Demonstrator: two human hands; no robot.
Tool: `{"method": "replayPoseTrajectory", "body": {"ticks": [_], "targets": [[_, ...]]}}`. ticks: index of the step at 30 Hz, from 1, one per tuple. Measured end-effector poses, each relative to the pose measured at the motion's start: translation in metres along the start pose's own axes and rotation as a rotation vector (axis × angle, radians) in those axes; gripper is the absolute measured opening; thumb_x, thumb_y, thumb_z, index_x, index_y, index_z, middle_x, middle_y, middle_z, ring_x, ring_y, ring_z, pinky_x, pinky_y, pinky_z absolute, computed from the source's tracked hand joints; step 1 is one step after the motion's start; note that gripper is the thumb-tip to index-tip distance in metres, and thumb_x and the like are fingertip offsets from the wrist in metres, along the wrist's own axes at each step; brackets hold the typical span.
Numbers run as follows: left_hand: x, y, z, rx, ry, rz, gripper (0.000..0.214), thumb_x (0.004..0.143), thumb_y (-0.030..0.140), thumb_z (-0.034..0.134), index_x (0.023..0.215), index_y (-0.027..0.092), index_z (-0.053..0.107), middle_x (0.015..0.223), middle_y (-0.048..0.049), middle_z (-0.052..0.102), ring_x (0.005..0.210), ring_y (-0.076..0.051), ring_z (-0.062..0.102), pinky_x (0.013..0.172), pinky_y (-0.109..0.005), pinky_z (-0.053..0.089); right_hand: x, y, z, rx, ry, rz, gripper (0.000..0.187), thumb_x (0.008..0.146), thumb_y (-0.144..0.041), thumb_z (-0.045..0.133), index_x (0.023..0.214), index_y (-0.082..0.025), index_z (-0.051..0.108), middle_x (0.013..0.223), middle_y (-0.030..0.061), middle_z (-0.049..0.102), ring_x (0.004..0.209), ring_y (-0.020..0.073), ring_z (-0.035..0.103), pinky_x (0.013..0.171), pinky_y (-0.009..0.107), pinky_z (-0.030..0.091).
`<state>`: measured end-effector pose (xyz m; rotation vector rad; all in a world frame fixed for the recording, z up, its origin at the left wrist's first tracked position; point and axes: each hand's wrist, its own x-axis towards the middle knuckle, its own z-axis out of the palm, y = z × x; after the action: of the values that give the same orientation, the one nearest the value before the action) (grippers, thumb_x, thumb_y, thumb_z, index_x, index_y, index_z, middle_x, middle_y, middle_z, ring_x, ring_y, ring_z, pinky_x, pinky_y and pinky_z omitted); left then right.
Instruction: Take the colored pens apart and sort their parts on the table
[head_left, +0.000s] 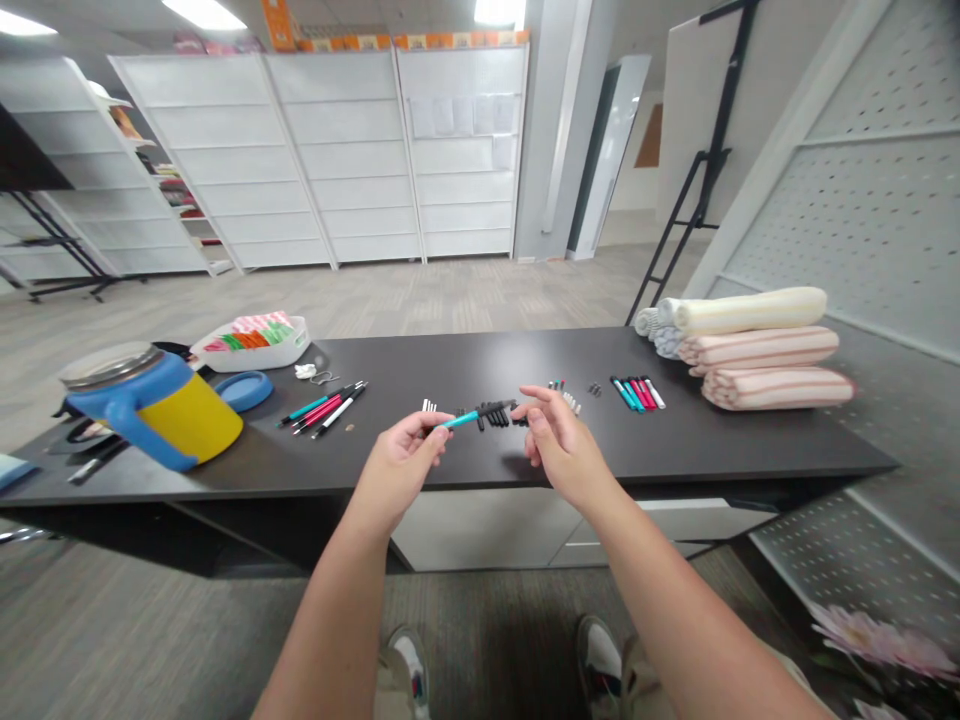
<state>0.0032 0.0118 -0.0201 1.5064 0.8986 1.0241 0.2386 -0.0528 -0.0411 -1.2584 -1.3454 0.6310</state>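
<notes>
My left hand (399, 462) pinches a teal pen (460, 420) with a black front section, held level above the black table (480, 360). The pen points to the right, toward my right hand (564, 448). That hand hovers beside the tip, its index finger stretched out and its thumb apart, with nothing visible in its grasp. Beneath the pen lie several short black pen parts (496, 419) in a row. Small white pieces (428, 405) lie behind my left fingers. More small pieces sit partly hidden behind my right hand.
Assembled-looking pens (324, 410) lie to the left, and a row of coloured barrels (637, 393) to the right. A blue and yellow jug (161, 408), a white basket (281, 350) and rolled towels (772, 350) stand toward the table's ends.
</notes>
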Motion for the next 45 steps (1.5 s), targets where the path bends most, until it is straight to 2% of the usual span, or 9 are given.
{"method": "replayPoseTrajectory", "body": {"ticks": [4,9,14,18,22,25,30,37,45], "targets": [[0.004,0.000,0.014,0.012,-0.085,-0.051,0.034,0.086,0.044,0.078,0.107,0.017,0.078,0.070,0.0012,0.060,0.063,-0.011,0.052,0.058,-0.022,0.040,0.004,0.007,-0.001,0.111,-0.072,0.067,0.051,0.103,-0.058,0.051,0.141,-0.024,0.051,0.106,0.0050,0.069,0.058,0.0113,0.060,0.050,0.025,0.050],[0.011,-0.009,0.031,-0.192,-0.031,-0.003,0.032,0.086,0.045,0.080,0.101,0.017,0.076,0.080,-0.0015,0.065,0.069,-0.012,0.056,0.067,-0.025,0.047,0.006,0.003,-0.006,0.002,-0.232,0.115,0.030,0.099,-0.048,0.064,0.106,-0.020,0.070,0.084,0.0010,0.068,0.064,0.0128,0.059,0.058,0.025,0.047],[0.011,-0.012,0.043,-0.285,-0.051,-0.002,0.038,0.100,0.055,0.058,0.098,0.019,0.066,0.084,-0.0032,0.067,0.070,-0.014,0.059,0.071,-0.028,0.051,0.008,-0.006,-0.009,-0.113,-0.382,0.040,0.034,0.102,-0.046,0.059,0.086,-0.019,0.071,0.079,0.0014,0.069,0.070,0.0141,0.058,0.063,0.025,0.042],[0.007,-0.007,0.042,0.099,-0.163,0.024,0.039,0.106,0.058,0.044,0.100,0.023,0.061,0.062,0.0049,0.053,0.053,-0.014,0.050,0.058,-0.026,0.043,0.007,-0.005,-0.011,-0.008,-0.383,0.101,0.054,0.106,-0.060,0.041,0.079,-0.019,0.063,0.072,0.0009,0.065,0.062,0.0130,0.056,0.060,0.025,0.043],[0.003,-0.008,0.042,0.875,-0.159,0.364,0.025,0.107,0.044,0.051,0.104,0.024,0.067,0.087,-0.0024,0.072,0.074,-0.019,0.065,0.065,-0.029,0.041,0.006,-0.003,-0.011,-0.058,-0.349,0.077,0.060,0.107,-0.066,0.032,0.074,-0.021,0.055,0.065,-0.0013,0.058,0.059,0.0131,0.052,0.059,0.026,0.039],[0.003,-0.015,0.045,1.139,-0.160,0.550,0.025,0.108,0.040,0.050,0.105,0.023,0.068,0.090,-0.0043,0.073,0.080,-0.021,0.067,0.066,-0.031,0.040,0.006,-0.003,-0.007,-0.235,-0.310,0.005,0.054,0.108,-0.057,0.038,0.070,-0.021,0.050,0.061,-0.0035,0.050,0.059,0.0127,0.048,0.059,0.027,0.033],[0.005,-0.025,0.043,1.245,-0.079,0.713,0.029,0.109,0.042,0.048,0.106,0.022,0.069,0.084,-0.0040,0.070,0.077,-0.021,0.064,0.066,-0.032,0.040,0.008,-0.006,0.000,-0.423,-0.225,-0.017,0.048,0.110,-0.046,0.039,0.069,-0.021,0.047,0.061,-0.0036,0.047,0.061,0.0135,0.046,0.059,0.028,0.028],[0.007,-0.027,0.042,1.239,-0.120,0.697,0.029,0.110,0.039,0.046,0.109,0.022,0.069,0.085,-0.0035,0.068,0.079,-0.019,0.064,0.068,-0.031,0.043,0.008,-0.005,0.004,-0.500,-0.229,-0.040,0.046,0.110,-0.042,0.039,0.072,-0.022,0.054,0.068,-0.0004,0.061,0.065,0.0155,0.054,0.062,0.028,0.031],[0.010,-0.035,0.042,1.124,-0.047,0.758,0.026,0.106,0.039,0.055,0.117,0.019,0.067,0.098,-0.0067,0.075,0.088,-0.022,0.069,0.078,-0.032,0.047,0.009,0.000,0.003,-0.419,-0.103,0.005,0.048,0.108,-0.047,0.042,0.067,-0.022,0.043,0.060,-0.0028,0.048,0.060,0.0143,0.047,0.059,0.029,0.029]]}}
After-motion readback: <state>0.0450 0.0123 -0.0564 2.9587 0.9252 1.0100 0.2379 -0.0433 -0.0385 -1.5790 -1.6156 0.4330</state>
